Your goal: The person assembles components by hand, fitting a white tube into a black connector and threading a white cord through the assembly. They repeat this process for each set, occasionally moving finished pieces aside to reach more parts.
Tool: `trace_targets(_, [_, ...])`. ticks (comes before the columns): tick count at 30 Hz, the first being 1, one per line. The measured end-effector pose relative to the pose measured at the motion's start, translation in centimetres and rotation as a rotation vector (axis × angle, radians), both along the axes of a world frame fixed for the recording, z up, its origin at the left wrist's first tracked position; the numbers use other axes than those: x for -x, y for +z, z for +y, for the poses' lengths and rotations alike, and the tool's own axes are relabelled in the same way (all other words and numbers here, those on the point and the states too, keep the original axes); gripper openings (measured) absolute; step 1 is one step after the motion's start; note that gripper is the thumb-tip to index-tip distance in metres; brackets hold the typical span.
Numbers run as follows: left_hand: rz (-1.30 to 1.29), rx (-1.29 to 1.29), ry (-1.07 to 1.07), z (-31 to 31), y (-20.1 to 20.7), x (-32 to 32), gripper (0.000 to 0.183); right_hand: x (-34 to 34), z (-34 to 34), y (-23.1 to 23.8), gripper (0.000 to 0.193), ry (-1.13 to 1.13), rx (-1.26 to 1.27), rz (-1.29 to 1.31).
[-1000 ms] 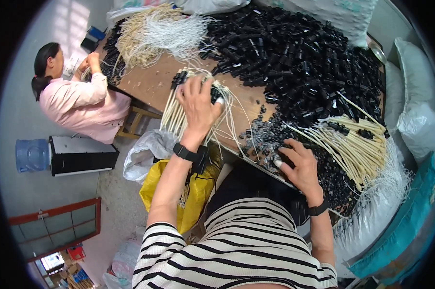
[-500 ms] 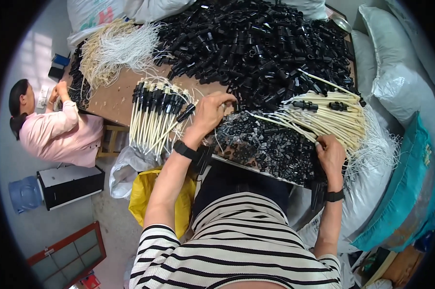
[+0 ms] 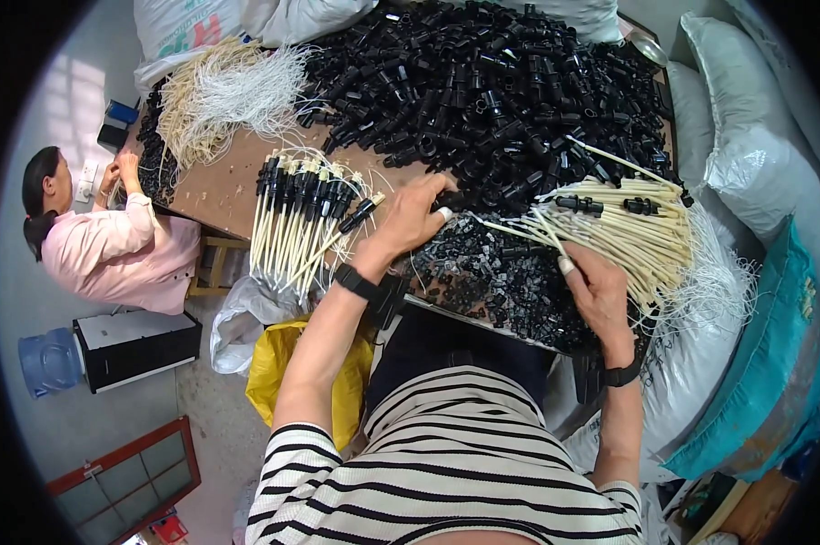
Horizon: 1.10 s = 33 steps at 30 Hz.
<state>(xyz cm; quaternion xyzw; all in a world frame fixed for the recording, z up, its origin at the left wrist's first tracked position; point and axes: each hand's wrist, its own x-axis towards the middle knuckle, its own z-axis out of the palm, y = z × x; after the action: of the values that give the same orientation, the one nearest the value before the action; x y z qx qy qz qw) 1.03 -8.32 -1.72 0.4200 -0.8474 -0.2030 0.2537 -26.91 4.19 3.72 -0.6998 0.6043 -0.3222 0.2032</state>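
My left hand (image 3: 414, 218) is closed at the near edge of a large heap of black plastic sleeves (image 3: 482, 86). Its thumb and fingers pinch a black plastic sleeve (image 3: 452, 199), partly hidden by the fingertips. My right hand (image 3: 599, 289) is closed around the near end of a thin cream tube (image 3: 548, 227) that slants up and left from its fingers. Beside it lies a bundle of cream tubes (image 3: 651, 241) with white cords, and two black sleeves rest on top. Small black pieces (image 3: 496, 272) are strewn between my hands.
Left of my left hand lies a row of cream tubes fitted with black sleeves (image 3: 292, 209). Loose white cords (image 3: 246, 100) are piled farther back. Stuffed white sacks (image 3: 760, 136) and a teal sack (image 3: 755, 363) stand right. A person in pink (image 3: 124, 245) works at the left end.
My right hand has shifted left and turned, and a cream tube now angles up from its fingers. My left hand has moved slightly right, its thumb now showing beside the black sleeve.
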Motion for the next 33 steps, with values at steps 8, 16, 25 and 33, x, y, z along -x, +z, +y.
trace_targets(8, [0.302, -0.052, -0.388, 3.9, 1.7, 2.7, 0.038, -3.7, -0.7, -1.3, 0.022, 0.299, 0.032, 0.098])
trace_targets(16, [0.165, 0.201, -0.102, 4.5, 0.9, 0.7, 0.031, -1.8, -0.2, 1.0, 0.03, 0.115, -0.159, 0.541])
trace_targets(25, [0.186, 0.249, -0.169, 5.9, 3.6, 2.0, 0.028, -2.3, -0.8, 1.9, 0.045, -0.133, 0.039, 0.529])
trace_targets(33, [0.099, 0.069, 0.006, 7.3, 3.1, 1.6, 0.038, 0.4, -1.4, -1.1, 0.013, 0.205, -0.024, -0.718])
